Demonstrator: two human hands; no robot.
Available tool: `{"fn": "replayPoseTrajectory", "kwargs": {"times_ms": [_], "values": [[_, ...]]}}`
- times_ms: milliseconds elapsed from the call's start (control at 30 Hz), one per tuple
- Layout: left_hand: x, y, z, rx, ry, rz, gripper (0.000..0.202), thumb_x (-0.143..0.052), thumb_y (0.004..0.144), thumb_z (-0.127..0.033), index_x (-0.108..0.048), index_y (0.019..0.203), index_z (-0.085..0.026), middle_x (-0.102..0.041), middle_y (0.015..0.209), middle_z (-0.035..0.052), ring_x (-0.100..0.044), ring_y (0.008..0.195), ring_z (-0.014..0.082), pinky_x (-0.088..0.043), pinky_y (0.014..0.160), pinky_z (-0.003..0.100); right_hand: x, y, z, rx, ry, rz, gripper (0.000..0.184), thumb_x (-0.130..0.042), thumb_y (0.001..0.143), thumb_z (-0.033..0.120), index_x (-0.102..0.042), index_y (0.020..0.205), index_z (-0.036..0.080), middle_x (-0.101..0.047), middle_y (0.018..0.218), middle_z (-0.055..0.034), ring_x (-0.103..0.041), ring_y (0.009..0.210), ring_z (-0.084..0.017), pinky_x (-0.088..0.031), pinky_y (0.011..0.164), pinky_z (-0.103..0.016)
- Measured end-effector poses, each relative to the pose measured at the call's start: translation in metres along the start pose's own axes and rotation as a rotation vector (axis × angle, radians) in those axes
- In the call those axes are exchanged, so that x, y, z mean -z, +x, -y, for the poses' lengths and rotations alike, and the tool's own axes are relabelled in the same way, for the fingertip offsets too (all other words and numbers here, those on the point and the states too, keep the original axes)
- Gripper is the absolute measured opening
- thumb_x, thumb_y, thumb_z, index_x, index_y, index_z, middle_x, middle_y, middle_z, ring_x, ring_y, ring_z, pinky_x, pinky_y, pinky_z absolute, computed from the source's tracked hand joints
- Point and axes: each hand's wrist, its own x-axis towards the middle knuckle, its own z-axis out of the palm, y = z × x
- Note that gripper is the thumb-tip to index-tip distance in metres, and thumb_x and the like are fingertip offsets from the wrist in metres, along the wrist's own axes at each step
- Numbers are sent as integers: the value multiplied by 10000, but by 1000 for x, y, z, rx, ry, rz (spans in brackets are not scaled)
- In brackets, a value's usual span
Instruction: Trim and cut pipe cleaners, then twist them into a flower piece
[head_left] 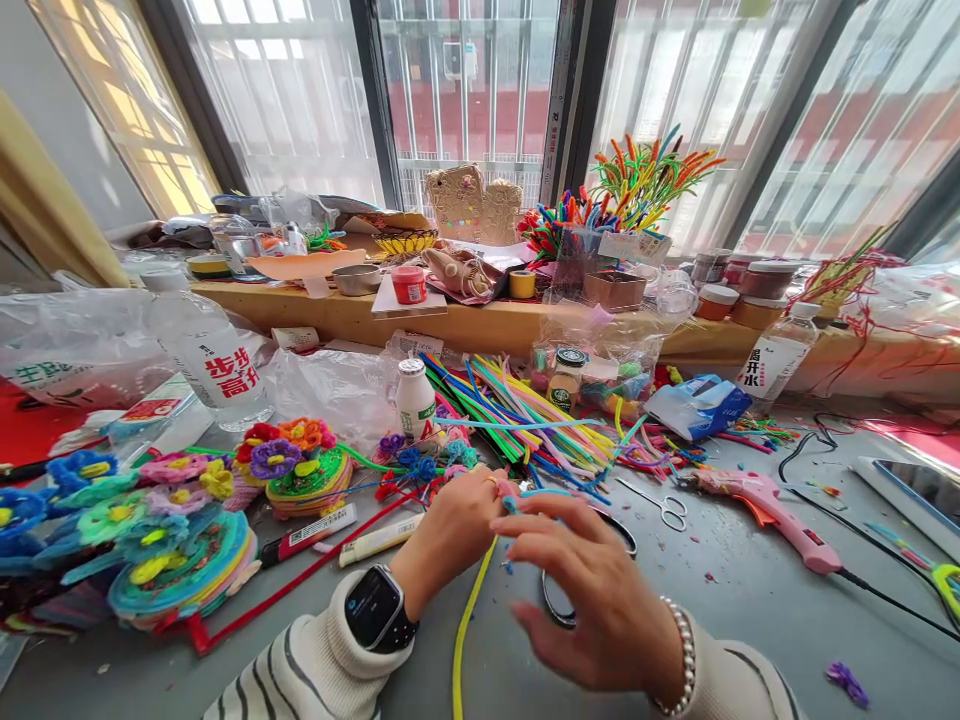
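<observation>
My left hand (pixel 459 518) is closed in a pinch on a small fuzzy pipe cleaner piece, pink and blue, mostly hidden by the fingers. My right hand (pixel 592 580) is beside it, fingers spread and slightly blurred, apparently holding nothing. A light-blue pipe cleaner (pixel 544 492) stretches behind the fingertips. From below my left hand a yellow pipe cleaner (pixel 469 625) runs towards the front edge. Under my right hand shows a dark loop (pixel 556 600), perhaps a scissor handle. Many coloured pipe cleaners (pixel 517 405) lie in a heap just beyond both hands.
Pipe cleaner flowers (pixel 157 500) crowd the left side near two glue tubes (pixel 379 540). Small scissors (pixel 660 505) and a pink glue gun (pixel 780 515) with a cord lie right. A white bottle (pixel 414 400) and a glass jar (pixel 566 378) stand behind. A tablet (pixel 911 505) is far right.
</observation>
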Motion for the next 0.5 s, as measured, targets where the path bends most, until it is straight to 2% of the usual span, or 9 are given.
{"fn": "replayPoseTrajectory", "kwargs": {"times_ms": [100,133,200,300,400,500], "values": [[-5,1,-2,-24,-26,16,178,-352,766,-94,-481,665,-164,-545,662,23,-493,607,146,-376,520,262,-26,2,15,256,-23,51,326,-419,756,430,-459,962,180,-493,1158,1,-309,1133,-187,-221,971,-361],[-7,1,-2,-28,-15,12,188,-343,764,-83,-477,659,-164,-544,654,22,-489,591,144,-370,509,262,-36,2,18,284,-29,21,314,-401,770,420,-458,967,182,-452,1199,19,-264,1163,-185,-167,996,-378],[-11,2,-2,-42,37,-17,199,-329,761,-72,-475,663,-167,-539,632,21,-480,552,141,-345,469,262,-52,3,19,304,-61,15,203,-378,807,270,-451,984,202,-384,1246,72,-200,1195,-169,-100,1013,-400],[-17,3,-3,-96,126,-103,211,-312,768,-84,-468,655,-170,-524,599,22,-472,522,143,-312,438,268,-65,5,20,321,-82,31,203,-344,826,238,-441,1003,220,-327,1277,93,-147,1213,-169,-58,1010,-432],[-22,4,-4,-94,150,-163,238,-287,777,-94,-444,619,-175,-490,554,11,-459,499,136,-298,428,271,-66,7,21,306,-71,65,224,-324,834,265,-422,1030,217,-345,1267,92,-123,1219,-173,-17,999,-463],[-24,3,-5,-76,161,-187,247,-272,774,-83,-428,610,-180,-485,547,5,-455,495,131,-299,425,272,-60,7,22,279,-28,50,224,-336,830,252,-393,1044,220,-350,1268,74,-129,1220,-162,-27,998,-458]]}}
